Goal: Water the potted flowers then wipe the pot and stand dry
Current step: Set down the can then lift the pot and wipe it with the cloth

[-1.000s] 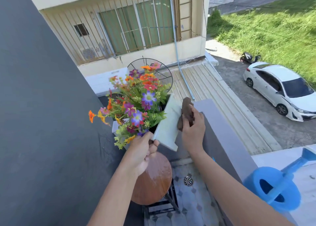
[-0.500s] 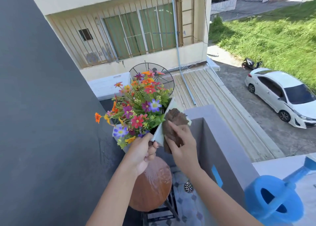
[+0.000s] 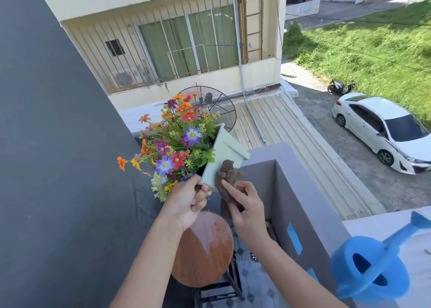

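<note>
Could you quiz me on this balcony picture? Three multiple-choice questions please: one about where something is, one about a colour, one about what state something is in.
1. Where is the watering can?
A. on the stool
B. at lower right, on the ledge
C. in the left hand

2. What colour is the cloth?
A. brown
B. white
C. blue

3. What state is the pot in?
A. standing on the stool
B. lying on the floor
C. lifted and tilted in the left hand

Answers:
1 B: the blue can sits at lower right, away from both hands.
2 A: the cloth that the right hand presses on the pot is brown.
3 C: the left hand holds the pot tilted above the stool, whose wet top is bare.
</note>
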`<state>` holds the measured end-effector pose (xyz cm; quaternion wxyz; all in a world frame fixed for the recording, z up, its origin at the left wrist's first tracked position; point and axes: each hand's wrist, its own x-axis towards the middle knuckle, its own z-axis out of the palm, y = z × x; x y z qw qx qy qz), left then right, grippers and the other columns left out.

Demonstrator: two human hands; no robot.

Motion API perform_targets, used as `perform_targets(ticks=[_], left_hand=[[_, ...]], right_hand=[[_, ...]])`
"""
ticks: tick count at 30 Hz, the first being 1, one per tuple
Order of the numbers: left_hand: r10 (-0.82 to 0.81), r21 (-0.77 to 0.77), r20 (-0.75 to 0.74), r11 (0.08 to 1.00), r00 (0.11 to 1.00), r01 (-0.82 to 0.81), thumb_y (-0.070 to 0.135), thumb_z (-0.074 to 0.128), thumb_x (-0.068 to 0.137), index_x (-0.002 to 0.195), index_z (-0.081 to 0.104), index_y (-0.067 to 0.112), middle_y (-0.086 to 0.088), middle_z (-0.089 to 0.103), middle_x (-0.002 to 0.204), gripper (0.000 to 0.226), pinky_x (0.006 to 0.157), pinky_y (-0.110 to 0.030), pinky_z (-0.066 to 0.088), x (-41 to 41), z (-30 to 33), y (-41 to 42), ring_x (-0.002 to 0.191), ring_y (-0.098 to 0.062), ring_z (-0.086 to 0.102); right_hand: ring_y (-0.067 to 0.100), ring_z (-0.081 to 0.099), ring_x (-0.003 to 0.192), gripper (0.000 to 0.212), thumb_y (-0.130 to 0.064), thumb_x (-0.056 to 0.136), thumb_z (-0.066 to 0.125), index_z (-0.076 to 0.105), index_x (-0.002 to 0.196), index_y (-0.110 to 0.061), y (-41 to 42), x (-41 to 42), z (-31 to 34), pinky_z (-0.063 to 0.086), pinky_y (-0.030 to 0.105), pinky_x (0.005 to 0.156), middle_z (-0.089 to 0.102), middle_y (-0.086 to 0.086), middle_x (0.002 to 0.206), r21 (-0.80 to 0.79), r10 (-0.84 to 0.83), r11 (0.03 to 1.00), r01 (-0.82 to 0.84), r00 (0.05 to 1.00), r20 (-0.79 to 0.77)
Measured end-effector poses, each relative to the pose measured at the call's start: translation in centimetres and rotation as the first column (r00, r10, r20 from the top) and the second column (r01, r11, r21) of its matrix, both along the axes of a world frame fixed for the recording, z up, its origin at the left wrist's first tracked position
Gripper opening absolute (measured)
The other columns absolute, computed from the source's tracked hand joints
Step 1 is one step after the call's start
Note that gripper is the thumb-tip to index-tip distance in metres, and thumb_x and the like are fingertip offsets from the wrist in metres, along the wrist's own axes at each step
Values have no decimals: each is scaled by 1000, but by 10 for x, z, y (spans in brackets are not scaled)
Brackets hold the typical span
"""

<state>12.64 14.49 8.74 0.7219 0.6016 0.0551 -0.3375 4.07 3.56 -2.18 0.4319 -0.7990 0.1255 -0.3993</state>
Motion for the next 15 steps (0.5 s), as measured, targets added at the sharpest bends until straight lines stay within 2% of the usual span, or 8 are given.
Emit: perform_targets(ticks=[3, 6, 12, 13, 15], left_hand=[[-14, 26, -1, 1000, 1000, 14, 7, 41, 100, 72, 43, 11, -4, 47, 57, 28, 29, -18, 16, -3, -2, -1, 30, -6, 22], [-38, 24, -3, 999, 999, 38, 6, 40, 99, 74, 42, 11, -3, 49, 53, 26, 29, -18, 15, -6, -1, 2, 29, -6, 22], [-110, 69, 48, 992, 993, 107, 5, 41, 98, 66, 42, 11, -3, 49, 55, 33, 30, -18, 14, -12, 7, 13, 29, -5, 23], [-112, 82, 59, 991, 992, 107, 5, 41, 99, 65, 42, 11, -3, 49, 54, 34, 30, -18, 13, -11, 7, 15, 28, -5, 23], [-112, 121, 78, 987, 991, 102, 5, 40, 98, 64, 40, 11, -4, 47, 56, 35, 32, -18, 12, -8, 7, 19, 29, -5, 23]], right_hand=[[-16, 45, 103, 43, 5, 84, 63, 73, 121, -16, 0, 8, 17, 34, 2, 86, 53, 0, 103, -68, 16, 998, -11, 997, 79], [-15, 48, 102, 41, 6, 86, 64, 74, 120, -16, -10, 17, 25, 35, 3, 87, 55, 1, 104, -34, -6, 999, 10, 995, 101], [6, 57, 91, 38, 1, 91, 64, 68, 125, -16, -46, 37, 55, 41, 10, 87, 53, 1, 104, 246, -158, 960, 136, 985, 70], [8, 57, 93, 38, 0, 92, 63, 67, 126, -17, -54, 41, 60, 43, 14, 89, 55, 2, 105, 313, -159, 939, 142, 987, 30], [17, 62, 96, 36, -3, 91, 62, 69, 122, -21, -70, 48, 68, 49, 30, 94, 64, 6, 107, 429, -82, 896, 111, 993, -86]])
